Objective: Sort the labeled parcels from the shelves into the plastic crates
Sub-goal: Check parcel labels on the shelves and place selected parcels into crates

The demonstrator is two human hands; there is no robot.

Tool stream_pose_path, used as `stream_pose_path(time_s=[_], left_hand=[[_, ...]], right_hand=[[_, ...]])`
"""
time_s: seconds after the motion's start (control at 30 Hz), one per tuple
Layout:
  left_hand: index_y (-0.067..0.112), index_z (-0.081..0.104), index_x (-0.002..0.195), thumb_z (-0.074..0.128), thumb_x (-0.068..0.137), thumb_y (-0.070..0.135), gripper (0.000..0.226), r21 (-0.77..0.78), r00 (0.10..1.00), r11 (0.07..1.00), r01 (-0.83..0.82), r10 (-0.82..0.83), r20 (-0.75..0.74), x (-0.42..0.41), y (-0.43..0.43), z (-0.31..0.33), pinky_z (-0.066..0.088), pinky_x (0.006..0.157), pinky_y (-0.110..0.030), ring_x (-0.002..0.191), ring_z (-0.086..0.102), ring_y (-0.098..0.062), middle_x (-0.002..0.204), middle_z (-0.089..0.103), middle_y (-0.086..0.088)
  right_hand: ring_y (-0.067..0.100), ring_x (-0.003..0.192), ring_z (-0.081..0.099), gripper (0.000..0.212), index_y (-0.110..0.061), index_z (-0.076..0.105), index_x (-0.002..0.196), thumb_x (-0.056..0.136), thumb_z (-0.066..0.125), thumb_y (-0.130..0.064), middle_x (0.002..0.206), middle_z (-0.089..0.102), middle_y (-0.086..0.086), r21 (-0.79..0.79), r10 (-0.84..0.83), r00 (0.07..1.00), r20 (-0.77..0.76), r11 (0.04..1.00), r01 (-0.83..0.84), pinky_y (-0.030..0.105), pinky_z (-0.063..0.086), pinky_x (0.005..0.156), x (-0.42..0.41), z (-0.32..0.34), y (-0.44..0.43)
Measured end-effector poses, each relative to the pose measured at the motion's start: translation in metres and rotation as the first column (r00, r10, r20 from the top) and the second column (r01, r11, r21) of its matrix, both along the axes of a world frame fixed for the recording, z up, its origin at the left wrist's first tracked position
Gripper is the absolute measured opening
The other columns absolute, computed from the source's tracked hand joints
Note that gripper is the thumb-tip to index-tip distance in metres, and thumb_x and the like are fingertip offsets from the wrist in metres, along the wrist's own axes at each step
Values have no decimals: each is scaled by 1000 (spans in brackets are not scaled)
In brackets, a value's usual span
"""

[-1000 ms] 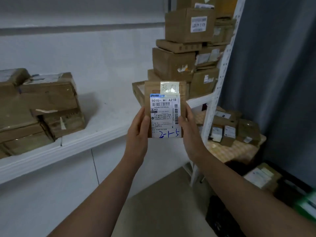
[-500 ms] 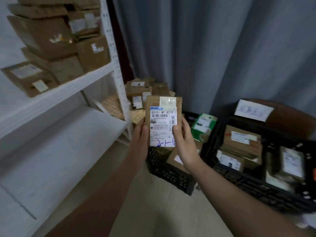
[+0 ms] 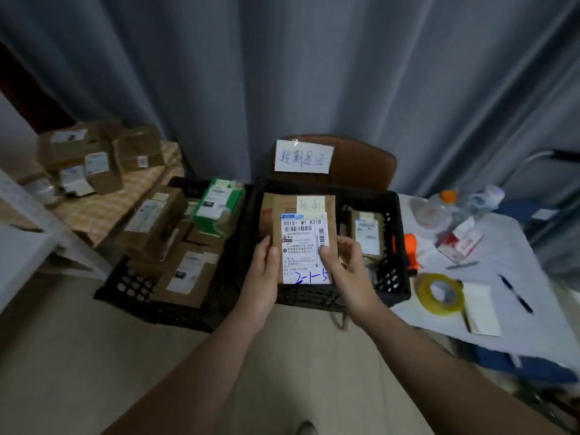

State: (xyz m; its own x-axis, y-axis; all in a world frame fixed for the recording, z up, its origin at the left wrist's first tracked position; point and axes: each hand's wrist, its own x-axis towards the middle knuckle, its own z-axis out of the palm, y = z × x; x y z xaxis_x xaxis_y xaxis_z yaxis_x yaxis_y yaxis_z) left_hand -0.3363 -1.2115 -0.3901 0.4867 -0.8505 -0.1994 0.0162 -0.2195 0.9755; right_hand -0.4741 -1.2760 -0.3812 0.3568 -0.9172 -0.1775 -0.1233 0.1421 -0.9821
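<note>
I hold a small brown parcel upright with a white shipping label marked "2-1-5" and a yellow note on top. My left hand grips its left edge and my right hand grips its right edge, thumbs on the label. The parcel hangs over the right black plastic crate, which holds a few labeled parcels, one of them a small box. A left black crate holds several brown boxes and a green box.
A chair back with a handwritten paper sign stands behind the right crate. More parcels lie on a low surface at left beside a white shelf post. A table at right carries a tape roll, notepad, pen, bottles and an orange tool.
My view swung right from the shelves to the crates. The parcel stayed in both hands and now hangs over the right crate.
</note>
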Motion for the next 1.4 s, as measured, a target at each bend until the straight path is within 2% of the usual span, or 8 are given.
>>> stream_pose_path(time_s=[0.17,0.4,0.53,0.63,0.83,1.13,1.3,1.4], left_hand=[[26,37,144,38,102,38,44,163,998,985,57,-56,-9,-22,-35,-42,40,107,-41,121,53,-15,133,56,1],[19,53,132,42,101,37,38,396,987,918,-12,-53,154,6,-87,-78,47,93,-36,102,60,-18,114,65,-1],[17,58,121,37,102,38,35,502,955,856,122,-240,177,18,-144,-103,45,85,-31,97,57,-16,111,63,1],[18,58,119,38,101,42,37,508,930,823,254,-353,106,12,-180,-133,52,89,-42,104,61,-22,117,65,-4],[14,53,128,37,103,36,37,574,881,732,367,-471,37,-10,-201,-184,48,83,-28,109,59,-21,123,62,-6],[13,48,132,37,103,32,36,629,920,730,268,-387,57,-17,-200,-235,45,95,-33,117,54,-26,132,56,-11],[22,27,148,41,102,28,48,637,903,724,264,-417,100,-17,-215,-252,42,90,-28,122,52,-28,142,48,-9],[29,8,153,51,99,16,71,626,861,685,373,-507,42,-7,-218,-265,41,95,-29,126,49,-27,148,42,-7]], right_hand=[[15,103,67,44,-16,49,123,88,67,-36,112,70,-2,164,-20,993,-114,986,39,42,53,93,-34,-54,-34],[15,95,69,42,-12,61,121,91,62,-40,106,73,-1,280,85,950,-302,960,3,41,55,89,-4,-102,-87],[20,96,68,37,-13,62,117,93,58,-41,107,71,2,269,92,894,-439,963,33,40,55,89,3,-118,-138],[21,95,68,36,-17,61,118,92,59,-41,107,70,3,265,78,865,-496,962,65,42,56,86,-11,-136,-170],[17,87,68,34,-12,56,116,92,61,-36,105,68,3,360,139,834,-534,930,75,30,58,72,-38,-172,-189],[16,98,61,33,-11,47,125,95,58,-21,122,63,6,399,237,856,-459,916,-40,29,53,84,-34,-231,-194],[22,117,57,54,-22,31,144,96,56,-15,133,57,3,324,249,863,-439,940,-106,41,50,97,-38,-256,-203],[15,123,51,76,-25,14,152,93,58,-7,137,51,-3,312,371,815,-445,917,-247,31,43,101,-38,-271,-209]])
